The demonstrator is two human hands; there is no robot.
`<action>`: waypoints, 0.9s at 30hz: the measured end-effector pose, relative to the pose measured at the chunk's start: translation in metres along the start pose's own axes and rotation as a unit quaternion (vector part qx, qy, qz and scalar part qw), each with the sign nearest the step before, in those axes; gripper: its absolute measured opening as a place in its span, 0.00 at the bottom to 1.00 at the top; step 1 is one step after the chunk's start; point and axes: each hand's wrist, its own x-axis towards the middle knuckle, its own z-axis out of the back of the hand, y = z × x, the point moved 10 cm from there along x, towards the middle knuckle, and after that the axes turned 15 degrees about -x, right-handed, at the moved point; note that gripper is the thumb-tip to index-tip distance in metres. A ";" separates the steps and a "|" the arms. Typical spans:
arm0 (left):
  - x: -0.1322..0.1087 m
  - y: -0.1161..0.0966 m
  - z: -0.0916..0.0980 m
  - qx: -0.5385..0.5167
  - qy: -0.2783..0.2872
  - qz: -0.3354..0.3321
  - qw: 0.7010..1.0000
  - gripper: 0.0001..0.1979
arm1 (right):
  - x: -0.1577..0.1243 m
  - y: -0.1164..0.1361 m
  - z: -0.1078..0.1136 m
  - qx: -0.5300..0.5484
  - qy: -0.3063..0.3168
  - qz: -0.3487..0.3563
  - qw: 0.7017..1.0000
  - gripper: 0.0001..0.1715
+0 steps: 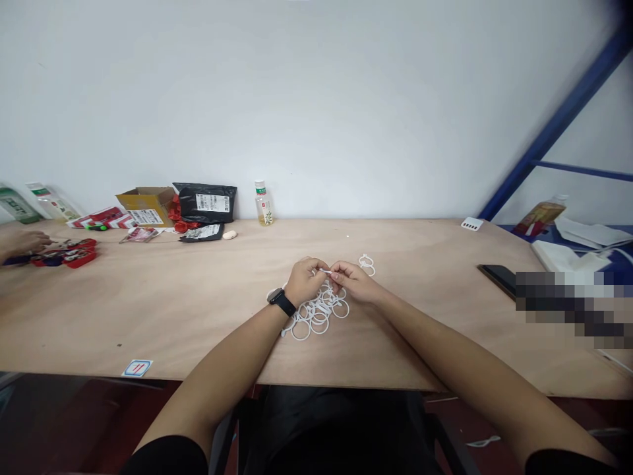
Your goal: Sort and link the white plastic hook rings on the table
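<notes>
Head camera view: a pile of white rings (322,308) lies on the wooden table (405,251) in front of me, and my hands meet over its far side. Finger and thumb of my left hand (305,280) and of my right hand (357,282) pinch together on a small white piece (325,270) just above the pile. Two loose rings (364,256) lie beyond the pile, to its right.

I judge the rings to be light, smooth plastic, fairly stiff with a little spring, unlikely to break under a gentle pull but apt to slide and hook into one another. The thicker nub on a rim looks the best place to pinch; the thin hoop likely gives less grip.

My fingers cover most of the white piece, so I cannot tell whether it is part of a ring. My left hand and the black watch (283,302) on its wrist hide some of the pile's left side, and the overlapping rings are hard to count. Far left of the pile, another person's hand (30,242) shows, the arm cut off. Far right of the pile, a blocky blur hides part of a phone (497,277).
</notes>
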 end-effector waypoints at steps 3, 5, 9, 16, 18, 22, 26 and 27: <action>0.001 0.004 0.001 -0.009 0.000 0.007 1.000 0.11 | 0.000 0.003 -0.001 -0.034 -0.008 0.011 0.999 0.19; 0.001 0.005 0.001 -0.005 0.001 -0.006 1.000 0.13 | 0.000 0.010 0.010 -0.110 -0.051 0.031 0.992 0.17; 0.003 0.010 0.004 0.084 0.001 -0.019 0.996 0.20 | -0.006 0.024 0.049 -0.383 -0.160 0.076 0.907 0.11; 0.002 0.027 -0.005 0.186 0.070 0.038 0.979 0.13 | -0.007 -0.016 0.096 -0.599 -0.132 -0.052 0.788 0.13; 0.000 0.025 -0.010 0.189 0.086 0.035 0.978 0.12 | -0.008 -0.017 0.099 -0.601 -0.138 -0.064 0.785 0.14; -0.002 0.019 -0.014 0.195 0.098 0.025 0.976 0.12 | -0.005 -0.002 0.070 -0.524 -0.074 0.010 0.849 0.13; -0.002 0.016 -0.014 0.196 0.096 0.018 0.976 0.12 | -0.009 0.007 0.024 -0.434 0.066 0.070 0.896 0.12; -0.002 0.016 -0.014 0.194 0.095 0.014 0.976 0.11 | -0.010 0.007 0.017 -0.425 0.083 0.074 0.899 0.12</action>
